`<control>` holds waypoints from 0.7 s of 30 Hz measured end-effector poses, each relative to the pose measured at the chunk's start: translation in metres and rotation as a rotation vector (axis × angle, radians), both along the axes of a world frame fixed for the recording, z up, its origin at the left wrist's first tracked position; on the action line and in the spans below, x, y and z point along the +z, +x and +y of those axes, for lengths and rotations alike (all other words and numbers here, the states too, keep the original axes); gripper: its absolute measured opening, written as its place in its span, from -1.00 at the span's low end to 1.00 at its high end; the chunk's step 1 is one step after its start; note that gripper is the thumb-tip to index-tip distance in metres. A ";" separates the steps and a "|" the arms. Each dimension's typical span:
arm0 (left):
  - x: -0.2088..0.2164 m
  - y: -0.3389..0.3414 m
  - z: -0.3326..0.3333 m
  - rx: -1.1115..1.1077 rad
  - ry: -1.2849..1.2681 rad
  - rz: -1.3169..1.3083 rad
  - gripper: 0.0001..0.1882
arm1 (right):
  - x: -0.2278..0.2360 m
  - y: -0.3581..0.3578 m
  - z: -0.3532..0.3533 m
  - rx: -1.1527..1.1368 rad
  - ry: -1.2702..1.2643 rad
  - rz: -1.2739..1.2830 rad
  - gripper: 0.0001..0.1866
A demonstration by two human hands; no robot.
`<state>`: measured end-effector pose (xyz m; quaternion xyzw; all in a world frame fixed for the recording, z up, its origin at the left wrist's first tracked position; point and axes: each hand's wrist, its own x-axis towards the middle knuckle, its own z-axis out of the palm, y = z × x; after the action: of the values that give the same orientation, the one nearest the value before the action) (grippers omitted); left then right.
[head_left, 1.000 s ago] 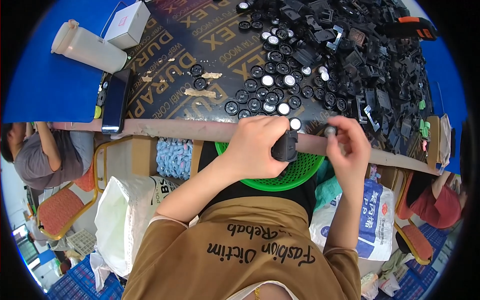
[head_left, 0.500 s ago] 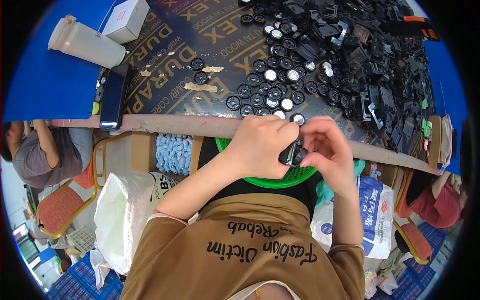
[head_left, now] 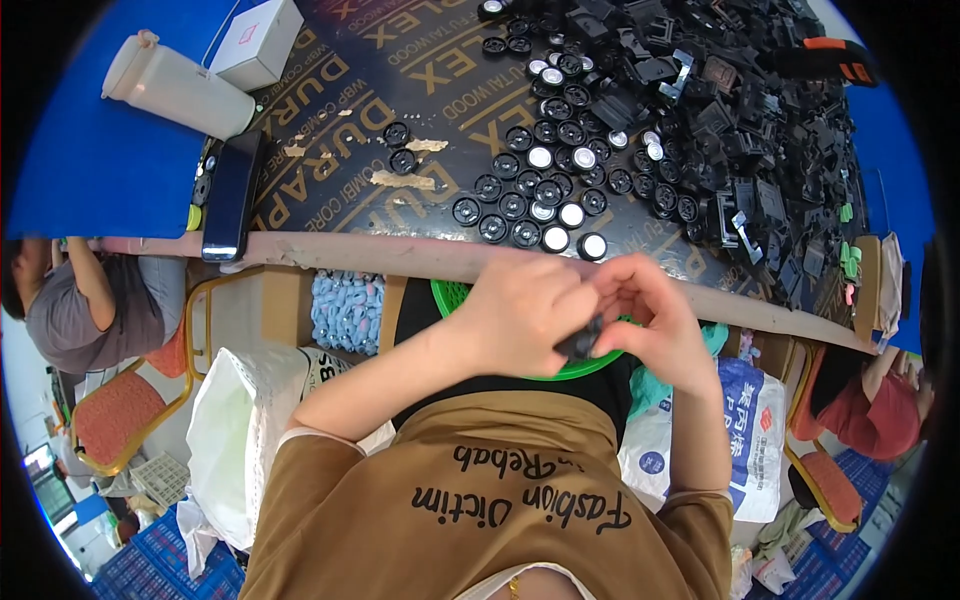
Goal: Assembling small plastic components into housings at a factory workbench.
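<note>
A small black plastic part point(head_left: 580, 344) is held between my hands, just in front of the table's near edge. My left hand point(head_left: 522, 312) is closed around it, hiding most of its shape. Thumb and bent fingers of my right hand point(head_left: 655, 312) press on its right side; slight blur hides the exact contact. Beneath both hands, a green basket point(head_left: 450, 295) rests on my lap. Beyond them lie loose black wheels point(head_left: 512, 205), several showing a silver disc face.
Black plastic parts point(head_left: 700, 100) pile up at the far right, with an orange-and-black tool point(head_left: 825, 62). A phone point(head_left: 232, 195), bottle point(head_left: 180, 88) and white box point(head_left: 258, 42) stand at left. A white sack point(head_left: 225, 440) and a blue-white sack point(head_left: 745, 430) flank me.
My hands have shifted slightly, and the black part has tilted lower and is more covered by my fingers. A silver-faced wheel by the table edge now shows fully.
</note>
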<state>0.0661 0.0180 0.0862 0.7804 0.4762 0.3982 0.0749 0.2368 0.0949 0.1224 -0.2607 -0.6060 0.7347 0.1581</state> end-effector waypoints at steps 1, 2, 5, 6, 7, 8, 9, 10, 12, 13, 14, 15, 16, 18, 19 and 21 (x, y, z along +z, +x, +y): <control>0.003 0.003 -0.010 -0.059 -0.075 0.078 -0.65 | -0.002 0.004 0.008 0.044 0.026 0.011 -0.70; 0.004 0.010 -0.017 -0.037 -0.055 0.097 -0.68 | -0.003 0.007 0.013 -0.041 0.087 -0.001 -0.79; -0.003 0.016 -0.033 -0.045 -0.202 0.181 -0.49 | -0.004 -0.004 0.018 -0.240 0.910 -0.197 -0.86; -0.002 0.016 -0.033 0.004 -0.197 0.236 -0.47 | -0.006 -0.009 0.016 -0.239 0.962 -0.222 -0.86; 0.001 0.015 -0.033 0.053 -0.191 0.291 -0.46 | -0.007 -0.013 0.014 -0.238 1.015 -0.247 -0.85; 0.008 0.015 -0.038 0.014 -0.285 0.426 -0.40 | -0.007 -0.017 0.010 -0.217 1.052 -0.285 -0.83; 0.018 0.014 -0.040 0.015 -0.283 0.432 -0.40 | -0.008 -0.021 0.009 -0.220 1.053 -0.279 -0.83; 0.027 0.013 -0.040 -0.007 -0.367 0.353 -0.44 | -0.011 -0.023 0.009 -0.232 1.107 -0.302 -0.81; 0.056 0.006 -0.031 -0.029 -0.590 0.271 -0.65 | -0.015 -0.023 0.009 -0.255 1.126 -0.319 -0.78; 0.070 -0.002 -0.017 0.028 -0.506 0.337 -0.72 | -0.016 -0.022 0.009 -0.262 1.129 -0.323 -0.78; 0.078 -0.011 0.000 0.092 -0.423 0.404 -0.80 | -0.014 -0.020 0.008 -0.260 1.048 -0.348 -0.77; 0.076 -0.021 0.023 0.200 -0.137 0.321 -0.87 | -0.013 -0.019 0.009 -0.257 0.972 -0.378 -0.76; 0.078 -0.029 0.056 0.212 -0.138 0.287 -0.91 | -0.018 -0.018 0.010 -0.273 1.001 -0.339 -0.74; 0.064 -0.047 0.118 0.277 0.165 0.246 -0.84 | -0.020 -0.019 0.009 -0.297 1.008 -0.296 -0.73; 0.061 -0.049 0.141 0.300 0.180 0.216 -0.81 | -0.019 -0.020 0.008 -0.325 1.006 -0.269 -0.71; 0.057 -0.042 0.174 0.312 0.206 0.204 -0.68 | -0.018 -0.018 0.007 -0.337 0.979 -0.298 -0.73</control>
<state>0.0237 0.1916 0.1433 0.7368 0.5533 0.3706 -0.1164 0.2191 0.1022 0.1047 -0.3514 -0.8433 0.2860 0.2890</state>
